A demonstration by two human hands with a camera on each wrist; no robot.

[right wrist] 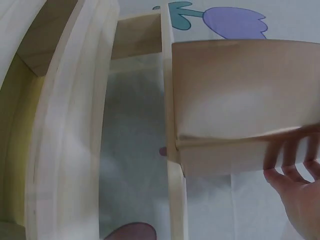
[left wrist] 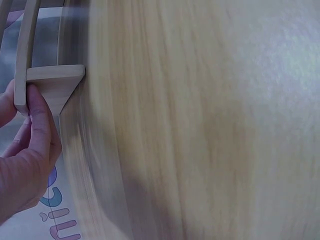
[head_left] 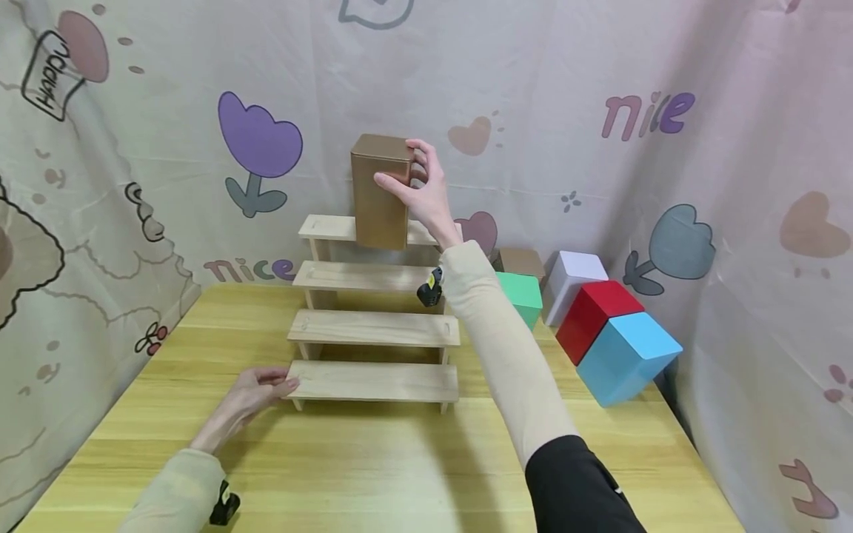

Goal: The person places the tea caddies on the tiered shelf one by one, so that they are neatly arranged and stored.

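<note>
A tall bronze-brown box [head_left: 381, 194] stands upright at the top step of a four-step wooden display rack [head_left: 376, 328]. My right hand [head_left: 426, 191] grips the box by its upper right side, thumb on the front face and fingers round the side. In the right wrist view the lower end of the box [right wrist: 245, 90] meets the edge of the top board [right wrist: 172, 150]; whether its full weight rests there I cannot tell. Low on the left, my left hand [head_left: 249, 400] pinches the left end of the bottom step [left wrist: 22, 75] between thumb and fingers.
Right of the rack several boxes stand on the wooden table [head_left: 373, 466]: a green box [head_left: 523, 296], a brown box [head_left: 522, 261], a white box [head_left: 571, 285], a red box [head_left: 596, 318] and a blue box [head_left: 626, 359]. A printed curtain [head_left: 506, 66] hangs behind.
</note>
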